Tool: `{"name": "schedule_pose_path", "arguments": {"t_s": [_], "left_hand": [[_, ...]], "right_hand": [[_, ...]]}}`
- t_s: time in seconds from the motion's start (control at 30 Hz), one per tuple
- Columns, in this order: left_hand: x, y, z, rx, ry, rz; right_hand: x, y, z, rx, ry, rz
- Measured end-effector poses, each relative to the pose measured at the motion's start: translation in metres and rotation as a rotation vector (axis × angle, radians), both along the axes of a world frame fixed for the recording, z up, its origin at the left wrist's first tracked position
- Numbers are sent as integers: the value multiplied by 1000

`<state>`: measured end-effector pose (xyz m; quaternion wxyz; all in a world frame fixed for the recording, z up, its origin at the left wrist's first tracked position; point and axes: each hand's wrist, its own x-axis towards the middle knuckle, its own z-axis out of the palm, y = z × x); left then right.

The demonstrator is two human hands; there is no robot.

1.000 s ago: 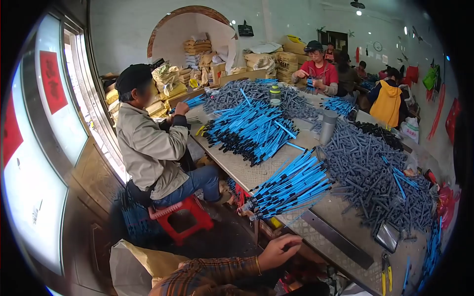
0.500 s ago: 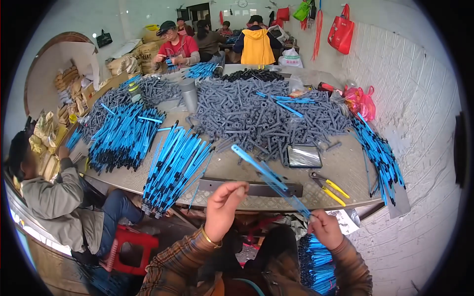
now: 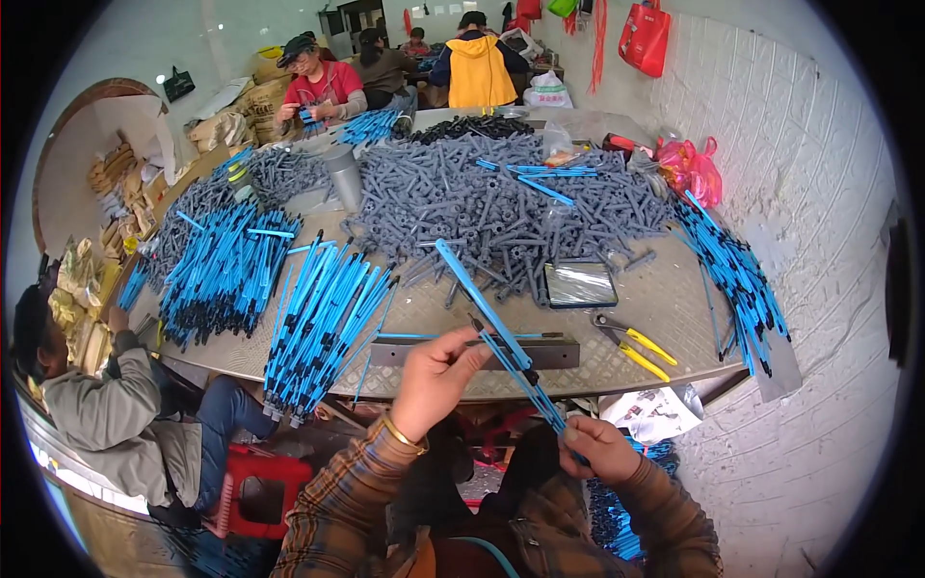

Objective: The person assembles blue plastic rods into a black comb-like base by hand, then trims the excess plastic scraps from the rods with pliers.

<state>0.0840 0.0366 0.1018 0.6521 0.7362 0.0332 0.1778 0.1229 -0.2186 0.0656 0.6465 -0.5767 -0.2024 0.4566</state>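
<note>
My right hand (image 3: 602, 449) is closed around the lower end of a few slim blue plastic rods (image 3: 474, 294) with black joints, which slant up and away to the left over the table edge. With thumb and fingers pinched, my left hand (image 3: 436, 383) grips a thin dark-tipped part of these rods partway along. Another thin blue rod (image 3: 528, 335) lies along a dark metal bar (image 3: 549, 354) at the front edge. Left of my hands is a bundle of blue rods (image 3: 323, 323) with black fittings.
A large heap of grey plastic tubes (image 3: 482, 207) covers the table's middle. Yellow-handled pliers (image 3: 641, 352) and a dark flat case (image 3: 580, 284) lie right of centre. More blue rods hang over the right edge (image 3: 732, 270). A co-worker (image 3: 116, 405) sits at the left, near a red stool (image 3: 255, 491).
My left hand has closed onto the rods, where before it was beside them. My right hand has shifted left, and a blue rod now shows lying along the metal bar.
</note>
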Motion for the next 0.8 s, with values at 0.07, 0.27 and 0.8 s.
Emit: {"name": "schedule_pose_path", "arguments": {"t_s": [0.07, 0.27, 0.8], "left_hand": [[-1, 2, 22, 185, 48, 8], [-9, 9, 62, 477, 129, -251], [-14, -3, 51, -1, 342, -736]], "right_hand": [[-1, -3, 0, 2, -29, 4], [4, 1, 0, 40, -159, 160], [17, -38, -50, -275, -929, 255]]}}
